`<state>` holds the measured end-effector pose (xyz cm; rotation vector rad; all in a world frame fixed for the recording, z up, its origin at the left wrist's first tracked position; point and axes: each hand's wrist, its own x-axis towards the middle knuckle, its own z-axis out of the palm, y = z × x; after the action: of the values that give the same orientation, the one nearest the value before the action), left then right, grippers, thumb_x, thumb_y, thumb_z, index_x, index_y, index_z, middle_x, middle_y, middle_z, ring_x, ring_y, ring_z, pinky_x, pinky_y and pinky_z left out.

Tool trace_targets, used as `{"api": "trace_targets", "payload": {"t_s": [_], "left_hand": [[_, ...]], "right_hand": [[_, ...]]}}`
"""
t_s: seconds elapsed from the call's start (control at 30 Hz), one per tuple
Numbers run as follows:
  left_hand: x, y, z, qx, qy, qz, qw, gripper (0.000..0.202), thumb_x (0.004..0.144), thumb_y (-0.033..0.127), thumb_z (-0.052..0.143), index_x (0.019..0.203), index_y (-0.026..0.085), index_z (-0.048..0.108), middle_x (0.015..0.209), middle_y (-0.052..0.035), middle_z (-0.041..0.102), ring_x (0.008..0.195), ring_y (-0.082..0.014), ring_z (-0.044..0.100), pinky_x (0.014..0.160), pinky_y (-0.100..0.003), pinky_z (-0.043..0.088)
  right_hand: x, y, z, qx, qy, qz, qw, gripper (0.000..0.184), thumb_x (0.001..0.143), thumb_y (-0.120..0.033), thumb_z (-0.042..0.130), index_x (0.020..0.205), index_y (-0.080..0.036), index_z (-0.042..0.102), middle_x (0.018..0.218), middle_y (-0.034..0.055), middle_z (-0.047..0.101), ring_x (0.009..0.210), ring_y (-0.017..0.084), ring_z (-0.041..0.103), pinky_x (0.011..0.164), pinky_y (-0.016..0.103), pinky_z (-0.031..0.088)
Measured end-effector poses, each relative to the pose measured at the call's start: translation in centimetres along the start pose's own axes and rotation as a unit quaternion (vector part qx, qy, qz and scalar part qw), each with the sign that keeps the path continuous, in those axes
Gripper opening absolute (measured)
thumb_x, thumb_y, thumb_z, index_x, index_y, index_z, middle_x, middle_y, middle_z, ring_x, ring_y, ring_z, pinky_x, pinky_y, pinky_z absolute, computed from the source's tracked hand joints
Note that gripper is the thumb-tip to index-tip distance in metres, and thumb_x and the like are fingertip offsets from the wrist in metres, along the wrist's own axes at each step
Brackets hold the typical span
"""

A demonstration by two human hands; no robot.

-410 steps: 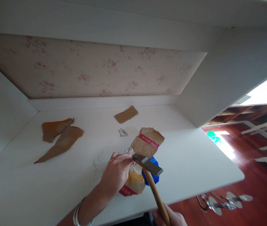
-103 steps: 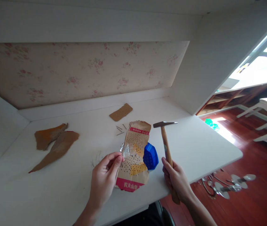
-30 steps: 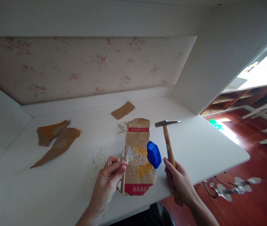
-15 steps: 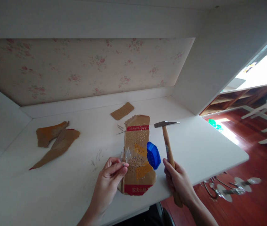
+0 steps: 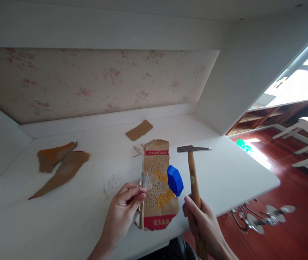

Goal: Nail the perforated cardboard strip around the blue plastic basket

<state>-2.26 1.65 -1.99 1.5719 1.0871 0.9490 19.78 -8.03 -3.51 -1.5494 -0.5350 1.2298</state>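
Observation:
My right hand (image 5: 201,218) is wrapped round the wooden handle of a hammer (image 5: 194,180), held upright with its metal head at the top. Thumb and fingers of my left hand (image 5: 125,204) pinch a small nail (image 5: 140,190), mostly hidden by the fingertips. Just beyond them lies a torn piece of cardboard (image 5: 156,162) with many punched holes, red bands and orange patches. A bit of clear plastic (image 5: 149,180) rests on it by my left fingertips. Against the cardboard's right edge sits a blue plastic dish (image 5: 175,180), between the cardboard and the hammer.
Several loose nails (image 5: 136,150) lie left of the cardboard's far end, and more small nails (image 5: 107,187) nearer. A smaller cardboard piece (image 5: 139,130) is at the back; torn cardboard scraps (image 5: 61,162) lie left. The white tabletop (image 5: 240,169) ends at right above a red floor (image 5: 300,202).
The hammer has become more upright in my right hand, its head turned more level. My left hand keeps its pinch beside the cardboard. The whole view has shifted slightly.

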Motion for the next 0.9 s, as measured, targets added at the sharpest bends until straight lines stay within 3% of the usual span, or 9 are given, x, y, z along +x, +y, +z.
{"api": "trace_targets", "payload": {"t_s": [0.17, 0.23, 0.33, 0.47, 0.6, 0.7, 0.9], "left_hand": [[0.1, 1.1, 0.3, 0.006, -0.028, 0.031, 0.999, 0.017, 0.088, 0.036, 0.064, 0.085, 0.023, 0.074, 0.088, -0.0021, 0.067, 0.070, -0.0122, 0.066, 0.061, -0.017, 0.054], [0.0, 1.4, 0.5, 0.015, -0.028, 0.042, 0.999, 0.017, 0.088, 0.035, 0.064, 0.084, 0.023, 0.074, 0.086, -0.0019, 0.070, 0.072, -0.0132, 0.067, 0.063, -0.018, 0.055], [-0.2, 1.5, 0.6, 0.036, -0.012, 0.052, 0.998, 0.013, 0.087, 0.034, 0.066, 0.085, 0.023, 0.074, 0.084, -0.0004, 0.073, 0.076, -0.0137, 0.070, 0.071, -0.018, 0.055], [-0.2, 2.0, 0.3, 0.062, 0.020, 0.032, 0.997, 0.016, 0.088, 0.037, 0.064, 0.085, 0.024, 0.072, 0.079, 0.0017, 0.074, 0.071, -0.0125, 0.070, 0.068, -0.017, 0.054], [0.4, 3.6, 0.3, 0.081, 0.007, 0.071, 0.994, 0.017, 0.092, 0.036, 0.059, 0.088, 0.024, 0.071, 0.084, 0.0018, 0.075, 0.079, -0.0129, 0.071, 0.073, -0.018, 0.053], [1.2, 4.5, 0.9, 0.087, -0.026, 0.114, 0.989, 0.016, 0.092, 0.035, 0.059, 0.091, 0.025, 0.070, 0.085, 0.0022, 0.075, 0.079, -0.0125, 0.071, 0.073, -0.018, 0.053], [3.5, 3.7, 3.0, 0.130, -0.050, 0.186, 0.973, 0.013, 0.093, 0.033, 0.060, 0.094, 0.025, 0.070, 0.089, 0.0008, 0.075, 0.081, -0.0133, 0.069, 0.077, -0.022, 0.053]], "right_hand": [[-2.3, 0.6, 1.6, 0.026, 0.011, 0.017, 0.999, 0.050, 0.071, -0.062, 0.074, 0.074, -0.024, 0.042, 0.035, -0.0149, 0.032, 0.027, 0.001, 0.021, 0.027, 0.014, 0.015], [-2.4, 0.7, 2.2, 0.045, 0.032, 0.020, 0.998, 0.055, 0.067, -0.061, 0.078, 0.073, -0.025, 0.037, 0.036, -0.0151, 0.032, 0.026, 0.001, 0.021, 0.026, 0.014, 0.013], [-2.4, 0.4, 2.7, 0.068, 0.056, 0.014, 0.996, 0.060, 0.061, -0.062, 0.081, 0.072, -0.026, 0.033, 0.036, -0.0153, 0.031, 0.024, 0.002, 0.021, 0.025, 0.015, 0.013], [-2.9, -1.0, 2.7, 0.063, 0.085, -0.018, 0.994, 0.056, 0.066, -0.059, 0.079, 0.076, -0.026, 0.036, 0.039, -0.0153, 0.033, 0.026, 0.002, 0.025, 0.027, 0.014, 0.017], [-3.1, -2.9, 1.5, 0.052, 0.081, -0.047, 0.994, 0.053, 0.070, -0.056, 0.079, 0.078, -0.025, 0.036, 0.042, -0.0146, 0.036, 0.029, 0.003, 0.029, 0.029, 0.014, 0.022], [-2.0, -4.2, 0.0, 0.048, 0.038, -0.064, 0.996, 0.050, 0.074, -0.052, 0.078, 0.078, -0.026, 0.035, 0.042, -0.0156, 0.034, 0.029, 0.002, 0.028, 0.029, 0.013, 0.022], [2.0, -5.3, -2.6, 0.031, -0.032, -0.076, 0.996, 0.047, 0.074, -0.047, 0.078, 0.078, -0.026, 0.035, 0.047, -0.0156, 0.037, 0.029, 0.001, 0.026, 0.026, 0.012, 0.020]]}}
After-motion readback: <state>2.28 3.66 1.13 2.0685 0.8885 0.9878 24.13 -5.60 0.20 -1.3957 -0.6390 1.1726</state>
